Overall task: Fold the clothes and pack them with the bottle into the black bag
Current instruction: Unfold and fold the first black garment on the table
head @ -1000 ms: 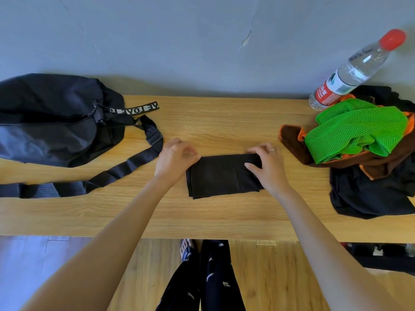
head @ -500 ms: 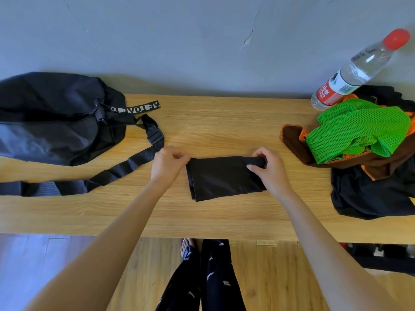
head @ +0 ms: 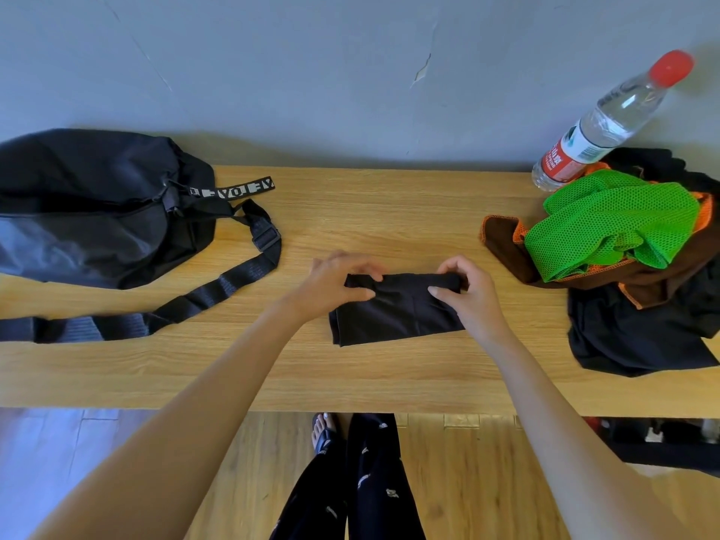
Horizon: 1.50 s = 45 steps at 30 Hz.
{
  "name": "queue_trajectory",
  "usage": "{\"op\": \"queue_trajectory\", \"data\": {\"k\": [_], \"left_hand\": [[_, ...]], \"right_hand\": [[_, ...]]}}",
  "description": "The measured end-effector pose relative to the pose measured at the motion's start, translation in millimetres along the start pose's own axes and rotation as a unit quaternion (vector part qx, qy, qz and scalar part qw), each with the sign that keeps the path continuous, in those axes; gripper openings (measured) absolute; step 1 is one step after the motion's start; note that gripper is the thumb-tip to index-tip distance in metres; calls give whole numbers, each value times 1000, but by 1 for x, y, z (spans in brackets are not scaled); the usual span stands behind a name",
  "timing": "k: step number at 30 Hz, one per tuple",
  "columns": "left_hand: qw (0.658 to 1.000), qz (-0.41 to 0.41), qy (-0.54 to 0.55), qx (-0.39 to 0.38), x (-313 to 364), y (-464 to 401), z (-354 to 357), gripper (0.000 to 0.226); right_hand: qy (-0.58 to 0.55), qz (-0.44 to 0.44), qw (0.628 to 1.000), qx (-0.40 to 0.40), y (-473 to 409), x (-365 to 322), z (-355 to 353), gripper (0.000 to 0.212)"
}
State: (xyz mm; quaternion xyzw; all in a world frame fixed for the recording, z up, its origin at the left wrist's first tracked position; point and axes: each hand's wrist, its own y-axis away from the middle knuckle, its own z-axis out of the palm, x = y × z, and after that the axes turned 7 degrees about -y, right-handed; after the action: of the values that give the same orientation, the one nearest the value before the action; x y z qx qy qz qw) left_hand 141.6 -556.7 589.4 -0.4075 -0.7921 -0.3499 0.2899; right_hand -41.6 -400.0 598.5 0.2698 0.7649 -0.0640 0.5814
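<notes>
both hands (head: 331, 284) (head: 473, 292) grip black cloth (head: 393, 313) far edge.

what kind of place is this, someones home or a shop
Most likely a home or a plain indoor room, though that is a guess. A wooden table stands against a bare painted wall with cracks, over wood-look flooring, and the person wears a sandal, with personal clothes about.

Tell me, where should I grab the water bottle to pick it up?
Probably grip the water bottle around its clear middle, above the red label, coming from the left. It stands by the wall, and the green mesh cloth crowds its base.
</notes>
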Motion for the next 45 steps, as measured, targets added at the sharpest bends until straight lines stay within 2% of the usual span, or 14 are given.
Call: {"op": "queue_trajectory", "data": {"k": [7,11,13,14,17,21,27,30,33,40,45], "left_hand": [[993,-49,-98,-31,-3,7,4,45],[995,-63,-78,-4,-11,17,4,34],[998,-65,-17,-8,-14,21,2,29],[996,-69,48,-4,-13,23,0,23],[961,-101,255,29,-1,29,-5,15],[932,-90,349,44,8,31,-6,20],[936,-117,323,76,8,34,-6,37],[933,-110,338,49,6,37,-7,23],[937,-105,327,55,3,39,-6,11],[932,-128,296,168,1,40,-3,20],[942,-131,253,178,2,41,-4,14]], "right_hand": [[-56,-16,998,19,7,-8,-6,16],[-76,-1,997,28,10,-5,-9,14],[-82,4,996,30,10,-4,-9,13],[-87,7,996,33,11,-5,-8,14],[-115,19,992,43,11,-7,-4,17],[-135,30,989,48,13,-8,1,17],[-138,40,988,48,15,-8,1,16],[-144,44,987,49,16,-9,1,16],[-146,43,987,52,17,-10,1,14],[-153,52,985,54,17,-11,4,13],[-130,46,989,56,18,-8,5,13]]}}
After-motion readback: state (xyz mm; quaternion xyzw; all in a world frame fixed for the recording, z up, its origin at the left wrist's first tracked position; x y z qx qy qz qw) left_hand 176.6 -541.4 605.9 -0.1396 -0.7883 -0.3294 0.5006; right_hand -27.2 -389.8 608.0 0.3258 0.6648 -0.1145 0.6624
